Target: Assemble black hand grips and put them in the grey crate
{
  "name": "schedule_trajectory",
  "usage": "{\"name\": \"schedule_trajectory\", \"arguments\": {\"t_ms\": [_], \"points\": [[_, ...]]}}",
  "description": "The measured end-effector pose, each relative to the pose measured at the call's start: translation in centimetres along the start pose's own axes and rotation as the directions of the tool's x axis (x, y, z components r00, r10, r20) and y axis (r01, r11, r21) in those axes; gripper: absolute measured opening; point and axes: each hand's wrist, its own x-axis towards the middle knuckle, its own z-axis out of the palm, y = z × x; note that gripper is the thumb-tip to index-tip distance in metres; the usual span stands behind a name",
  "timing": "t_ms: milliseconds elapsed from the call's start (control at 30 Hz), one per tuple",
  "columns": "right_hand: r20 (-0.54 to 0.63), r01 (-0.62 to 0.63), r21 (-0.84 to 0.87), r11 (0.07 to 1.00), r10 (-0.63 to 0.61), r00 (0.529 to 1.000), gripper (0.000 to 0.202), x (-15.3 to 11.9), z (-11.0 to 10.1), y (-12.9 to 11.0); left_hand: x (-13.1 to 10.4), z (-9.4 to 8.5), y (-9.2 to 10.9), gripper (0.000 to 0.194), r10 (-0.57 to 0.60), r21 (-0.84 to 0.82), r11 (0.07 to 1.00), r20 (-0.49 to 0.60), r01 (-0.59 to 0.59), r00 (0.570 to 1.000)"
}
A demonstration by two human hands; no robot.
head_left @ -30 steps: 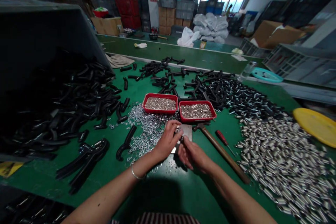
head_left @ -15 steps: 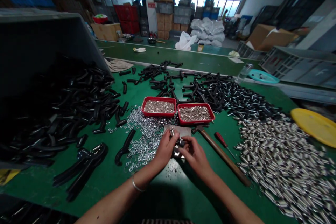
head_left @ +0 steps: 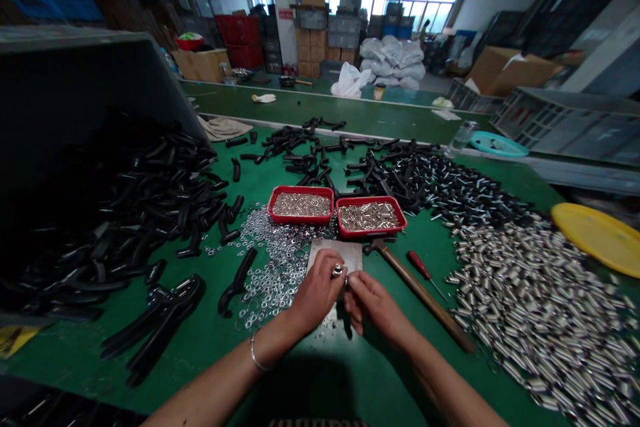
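Observation:
My left hand (head_left: 318, 285) is closed around a small shiny metal cylinder (head_left: 337, 270), whose round end shows by the thumb. Close beside it, my right hand (head_left: 373, 300) has its thumb and forefinger pinched at a tiny piece too small to name. Both hands are over the near part of a flat metal plate (head_left: 350, 251) on the green table. Loose metal nuts (head_left: 270, 273) are spread left of the plate. A hammer (head_left: 425, 293) lies to the right of my right hand, with a red-handled screwdriver (head_left: 420, 265) past it.
Two red trays (head_left: 301, 220) of small metal parts stand behind the plate. Black curved handles (head_left: 185, 200) spill from a grey bin (head_left: 173, 87) at left. Silver cylinders (head_left: 540, 293) heap at right, near a yellow lid (head_left: 595, 233) and a clear bottle (head_left: 461, 138).
My left hand has turned, so the metal cylinder's end now faces me. The right hand has drawn its fingers into a pinch, slightly lower. The view has shifted a little.

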Motion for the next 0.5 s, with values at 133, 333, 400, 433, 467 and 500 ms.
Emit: {"name": "schedule_trajectory", "arguments": {"t_ms": [133,333,400,433,467,500], "points": [[-0.033,0.056,-0.217,0.974,-0.065,0.997,0.035,-0.2,-0.4,0.7,0.5,0.1,-0.2,0.015,-0.095,0.035,0.995,-0.048,0.097,0.994],[0.065,0.042,-0.446,0.894,-0.015,0.998,0.038,0.1,-2.5,1.5,4.0,-0.1,-1.8,0.011,-0.02,0.418,0.888,0.454,-0.193,0.891],[-0.046,0.076,-0.623,0.778,-0.134,0.99,0.029,-0.2,-4.3,1.1,5.8,-0.2,-2.1,0.011,-0.031,0.452,0.855,0.532,-0.253,0.846],[-0.08,0.07,-0.683,0.727,-0.17,0.982,0.027,-0.5,-5.4,0.9,6.8,-0.3,-2.1,0.013,-0.004,0.444,0.851,0.537,-0.279,0.844],[-0.108,0.055,-0.73,0.682,-0.194,0.975,0.026,-1.0,-6.7,0.8,7.9,-0.3,-2.1,0.015,0.04,0.432,0.849,0.521,-0.303,0.853],[-0.13,0.037,-0.773,0.634,-0.214,0.968,0.027,-1.5,-7.9,0.8,9.1,-0.2,-1.9,0.016,0.088,0.423,0.846,0.489,-0.324,0.868]]}}
